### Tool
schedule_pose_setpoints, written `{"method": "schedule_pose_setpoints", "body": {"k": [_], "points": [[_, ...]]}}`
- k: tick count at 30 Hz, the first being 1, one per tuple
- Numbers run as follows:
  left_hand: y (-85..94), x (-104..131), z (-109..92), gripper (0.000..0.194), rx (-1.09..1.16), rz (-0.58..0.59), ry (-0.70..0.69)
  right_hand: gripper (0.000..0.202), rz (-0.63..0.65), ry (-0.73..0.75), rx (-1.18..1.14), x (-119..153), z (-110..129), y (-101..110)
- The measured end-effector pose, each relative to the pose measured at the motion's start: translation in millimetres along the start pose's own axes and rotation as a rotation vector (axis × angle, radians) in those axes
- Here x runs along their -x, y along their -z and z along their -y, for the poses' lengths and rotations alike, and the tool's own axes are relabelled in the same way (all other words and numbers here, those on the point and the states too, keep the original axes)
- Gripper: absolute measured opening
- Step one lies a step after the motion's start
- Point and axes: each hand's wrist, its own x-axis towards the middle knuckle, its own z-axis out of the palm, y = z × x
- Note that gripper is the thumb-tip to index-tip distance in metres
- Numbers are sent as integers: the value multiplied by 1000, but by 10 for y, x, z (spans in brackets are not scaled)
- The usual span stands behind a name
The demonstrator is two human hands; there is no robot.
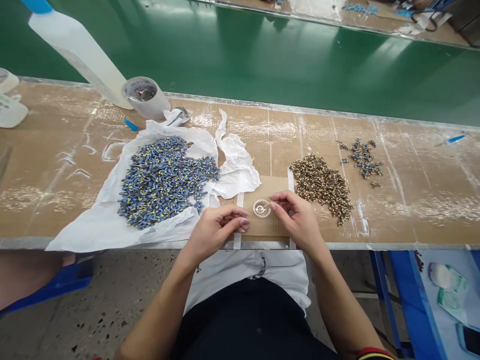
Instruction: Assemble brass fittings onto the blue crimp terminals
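Note:
My right hand (298, 217) pinches a thin stick (267, 204), its tip over a small round clear dish (261, 208) that looks to hold clear liquid. Left of the dish, my left hand (221, 227) is closed with fingertips together; whatever lies between them is too small to make out. Beyond that hand, a large pile of small blue-and-yellow pieces (161, 180) rests on white paper (90, 225). Close to my right hand lies a pile of small brown-and-cream pieces (322, 185).
A smaller group of blue-and-brown pieces (363, 159) lies farther right. Crumpled tissue (238, 162), a tape roll (153, 102) and a tall translucent bottle (80, 52) stand or lie at the back left. A green surface (262, 60) runs beyond the cardboard-covered table (423, 190).

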Motion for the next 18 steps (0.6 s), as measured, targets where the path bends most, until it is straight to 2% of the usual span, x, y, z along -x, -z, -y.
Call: {"method": "schedule_pose_setpoints", "body": {"k": [9, 18], "points": [[-9, -15, -2, 18, 17, 63, 15, 10, 37, 126, 2, -7, 138, -66], [-19, -15, -1, 19, 34, 50, 24, 8, -34, 99, -196, 40, 106, -128]]}}
